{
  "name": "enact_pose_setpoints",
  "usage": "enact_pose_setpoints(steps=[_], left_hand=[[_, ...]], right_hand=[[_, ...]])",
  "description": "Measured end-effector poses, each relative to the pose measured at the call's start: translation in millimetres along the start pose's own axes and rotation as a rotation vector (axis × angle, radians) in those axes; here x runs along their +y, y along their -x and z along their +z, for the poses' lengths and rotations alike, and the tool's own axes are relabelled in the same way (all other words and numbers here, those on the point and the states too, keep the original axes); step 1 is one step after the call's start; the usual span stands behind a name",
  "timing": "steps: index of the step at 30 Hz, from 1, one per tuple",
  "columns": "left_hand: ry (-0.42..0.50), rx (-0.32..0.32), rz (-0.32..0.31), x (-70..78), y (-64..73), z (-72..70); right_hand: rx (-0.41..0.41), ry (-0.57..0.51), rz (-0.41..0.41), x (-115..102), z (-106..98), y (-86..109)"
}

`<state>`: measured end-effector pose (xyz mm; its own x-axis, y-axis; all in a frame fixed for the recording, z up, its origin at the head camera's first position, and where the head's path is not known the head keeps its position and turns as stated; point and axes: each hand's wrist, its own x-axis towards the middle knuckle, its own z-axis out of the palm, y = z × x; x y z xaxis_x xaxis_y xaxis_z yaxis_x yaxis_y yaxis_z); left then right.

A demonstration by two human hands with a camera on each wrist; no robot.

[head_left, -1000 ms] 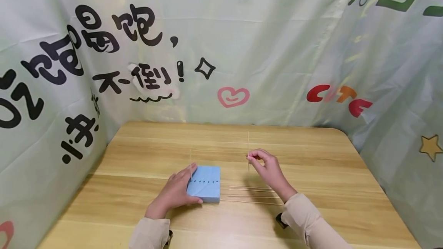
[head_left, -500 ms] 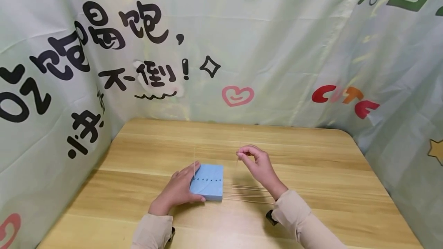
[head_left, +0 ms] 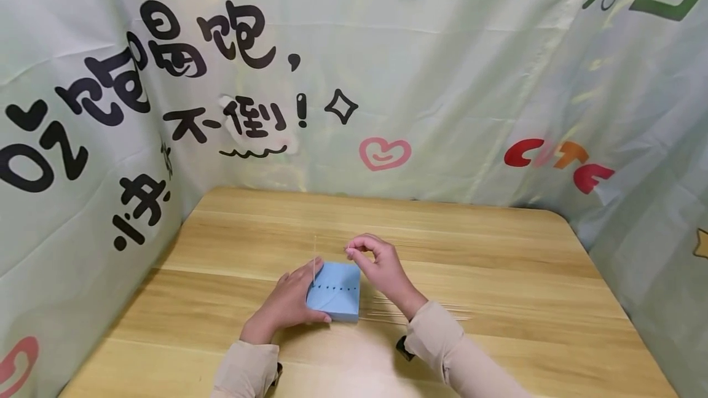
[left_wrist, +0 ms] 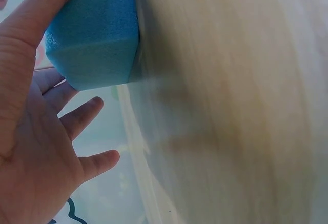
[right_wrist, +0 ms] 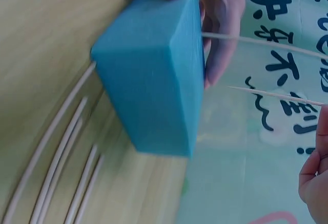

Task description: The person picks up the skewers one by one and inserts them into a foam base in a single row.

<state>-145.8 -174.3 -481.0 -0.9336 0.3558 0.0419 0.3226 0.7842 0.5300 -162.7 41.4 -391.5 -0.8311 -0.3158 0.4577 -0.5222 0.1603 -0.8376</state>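
A blue foam block (head_left: 343,304) lies on the table, a row of small dark holes (head_left: 334,288) across its top. My left hand (head_left: 283,301) grips it from the left, thumb on the near side and forefinger toward the far side; in the left wrist view two other fingers are spread off the block (left_wrist: 97,39). One thin wooden stick (head_left: 314,253) stands upright at the row's left end. Above the block, my right hand (head_left: 381,268) pinches another thin stick (right_wrist: 277,95) between thumb and fingertips. Its pointed lower end is clear of the block's top in the right wrist view.
Several more thin sticks (right_wrist: 64,137) lie side by side on the wooden table (head_left: 498,263), right of the block and partly under my right forearm. A printed curtain (head_left: 442,78) closes off the back and both sides.
My right hand has moved left with its stick, from over the loose sticks to over the block. The left hand keeps its hold on the block. The head view has shifted slightly.
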Motion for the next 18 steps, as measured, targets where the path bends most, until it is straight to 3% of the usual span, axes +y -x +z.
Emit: enact_pose_setpoints(steps=[6,11,13,18], left_hand=[[0.013,0.001,0.011,-0.2,1.4,0.1],[0.006,0.003,0.018,-0.1,1.4,-0.6],[0.002,0.003,0.017,-0.1,1.5,-1.2],[-0.004,-0.002,0.013,-2.7,0.6,-0.7]], right_hand=[[-0.019,-0.049,0.001,27,24,-3.0],[-0.023,-0.07,-0.017,34,34,-4.7],[-0.024,-0.064,-0.02,34,36,-5.5],[-0.039,-0.04,0.018,9,35,-7.0]])
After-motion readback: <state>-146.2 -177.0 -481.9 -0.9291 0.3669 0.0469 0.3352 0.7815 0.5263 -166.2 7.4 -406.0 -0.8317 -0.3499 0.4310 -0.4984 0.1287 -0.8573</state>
